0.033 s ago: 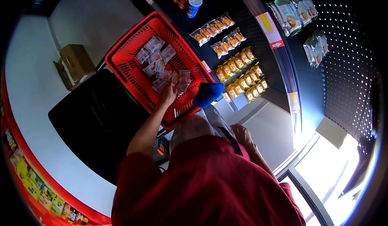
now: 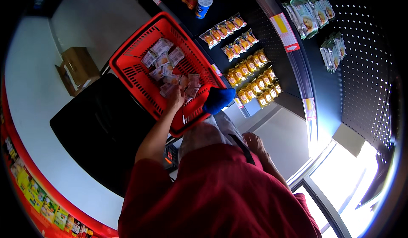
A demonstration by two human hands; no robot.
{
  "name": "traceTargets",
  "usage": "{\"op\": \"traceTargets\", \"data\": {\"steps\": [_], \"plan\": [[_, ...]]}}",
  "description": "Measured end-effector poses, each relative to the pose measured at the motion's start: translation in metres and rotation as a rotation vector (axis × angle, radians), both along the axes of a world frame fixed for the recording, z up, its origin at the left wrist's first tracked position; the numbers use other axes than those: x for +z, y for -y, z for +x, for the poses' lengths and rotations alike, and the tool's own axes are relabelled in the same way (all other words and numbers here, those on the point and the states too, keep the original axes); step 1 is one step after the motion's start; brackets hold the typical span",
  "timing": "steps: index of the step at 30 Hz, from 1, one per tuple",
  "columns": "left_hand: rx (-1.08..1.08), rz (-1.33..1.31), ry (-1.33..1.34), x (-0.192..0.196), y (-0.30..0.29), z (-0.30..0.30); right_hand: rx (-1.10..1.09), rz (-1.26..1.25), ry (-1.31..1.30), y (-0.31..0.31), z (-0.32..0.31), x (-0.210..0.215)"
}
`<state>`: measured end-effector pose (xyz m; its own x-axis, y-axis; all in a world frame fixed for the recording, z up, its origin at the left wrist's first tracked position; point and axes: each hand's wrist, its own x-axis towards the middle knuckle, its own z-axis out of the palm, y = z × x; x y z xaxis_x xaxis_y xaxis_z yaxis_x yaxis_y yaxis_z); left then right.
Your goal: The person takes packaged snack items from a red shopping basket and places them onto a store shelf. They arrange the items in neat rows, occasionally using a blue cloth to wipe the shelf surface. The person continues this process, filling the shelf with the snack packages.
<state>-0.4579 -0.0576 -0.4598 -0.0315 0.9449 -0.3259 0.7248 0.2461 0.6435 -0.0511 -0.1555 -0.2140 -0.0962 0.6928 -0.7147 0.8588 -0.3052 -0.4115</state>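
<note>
A red plastic shopping basket (image 2: 140, 68) stands in front of me with several clear-wrapped snack packets (image 2: 163, 57) in it. My left hand (image 2: 175, 97) reaches down into the basket and rests on the packets at its near end; the fingers are hidden among them. My right hand (image 2: 255, 144) hangs at my right hip against grey trousers, next to a black strap, and nothing shows in it. A blue shoe (image 2: 219, 99) pokes out just right of the basket.
A dark shelf to the right holds rows of yellow packets (image 2: 255, 80) and orange-and-white packets (image 2: 229, 34), with three cans (image 2: 195, 0) beyond. Green packets (image 2: 308, 10) hang on a pegboard. A cardboard box (image 2: 76, 68) and a black mat (image 2: 97, 131) lie left.
</note>
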Motion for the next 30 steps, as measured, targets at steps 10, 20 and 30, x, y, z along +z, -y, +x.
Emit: {"op": "traceTargets", "data": {"steps": [10,20,30], "plan": [[-0.138,-0.119,-0.204,-0.073,-0.042,0.018,-0.151,-0.067,-0.074,0.036,0.031,-0.016],[0.095,-0.133,0.043,-0.084,-0.054,0.023,-0.324,-0.161,-0.092,0.038,0.021,-0.027],[-0.011,0.359,-0.093,-0.024,-0.091,0.038,-0.32,-0.156,-0.123,0.022,0.013,-0.025]]}}
